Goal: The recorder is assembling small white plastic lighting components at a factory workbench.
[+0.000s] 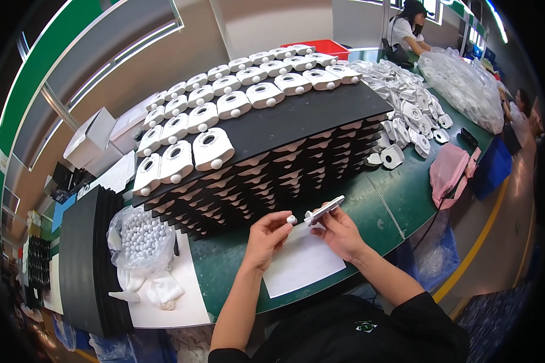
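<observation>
Pinching a small white ball (291,219) in its closed fingers, the left hand (266,237) hovers just left of the flat white plastic piece (324,210) gripped by the right hand (340,233), long axis slanting up-right above the green bench (399,199).

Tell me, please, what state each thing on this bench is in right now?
Left hand: pinching a small white ball.
Right hand: holding a white housing edge-on.
Tray stack: top tray partly filled with housings.
Ball bag: open, full.
Loose housings: heaped on the table.
Pink bag: lying at the table edge.
</observation>
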The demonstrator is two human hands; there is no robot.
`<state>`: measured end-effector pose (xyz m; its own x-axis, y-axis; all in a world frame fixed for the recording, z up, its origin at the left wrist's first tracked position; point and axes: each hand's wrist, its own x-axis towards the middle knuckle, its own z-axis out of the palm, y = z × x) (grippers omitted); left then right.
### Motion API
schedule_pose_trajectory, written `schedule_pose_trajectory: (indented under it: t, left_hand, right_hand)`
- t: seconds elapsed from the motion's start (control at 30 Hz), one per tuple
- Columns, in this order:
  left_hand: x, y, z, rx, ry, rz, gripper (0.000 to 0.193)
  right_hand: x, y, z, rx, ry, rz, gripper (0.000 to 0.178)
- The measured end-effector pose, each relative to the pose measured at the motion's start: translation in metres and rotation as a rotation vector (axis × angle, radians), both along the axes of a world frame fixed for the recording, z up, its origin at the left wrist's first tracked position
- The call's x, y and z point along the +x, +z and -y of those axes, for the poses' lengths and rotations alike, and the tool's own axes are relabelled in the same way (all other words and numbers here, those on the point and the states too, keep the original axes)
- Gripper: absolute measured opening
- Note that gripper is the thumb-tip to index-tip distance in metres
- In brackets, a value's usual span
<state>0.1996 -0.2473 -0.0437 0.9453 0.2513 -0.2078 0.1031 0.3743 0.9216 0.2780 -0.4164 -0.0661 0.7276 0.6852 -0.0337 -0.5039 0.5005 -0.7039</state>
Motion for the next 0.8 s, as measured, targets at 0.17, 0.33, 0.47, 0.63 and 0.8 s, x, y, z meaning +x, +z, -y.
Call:
schedule_pose_trajectory:
  t: [0.17,0.33,0.47,0.63,0.8]
  left_hand:
    - [0.0,0.003,0.002,-0.041,-0.063,0.019,0.025]
    - [-0.001,0.005,0.004,0.024,-0.055,-0.015,0.025]
    - [0.0,0.004,0.005,0.014,-0.054,0.006,0.023]
    - [-0.001,0.0,0.003,0.075,-0.045,0.053,0.024]
    - [0.004,-0.001,0.007,0.267,0.009,0.244,0.028]
  right_hand:
    - [0.0,-0.002,-0.001,-0.043,-0.024,0.052,0.017]
    - [-0.001,-0.003,-0.002,-0.02,-0.014,0.075,0.016]
    - [-0.002,-0.006,-0.002,-0.036,-0.013,0.073,0.016]
    - [-0.003,-0.006,-0.003,-0.057,-0.003,0.07,0.016]
    - [-0.002,-0.001,-0.002,-0.122,-0.036,0.059,0.017]
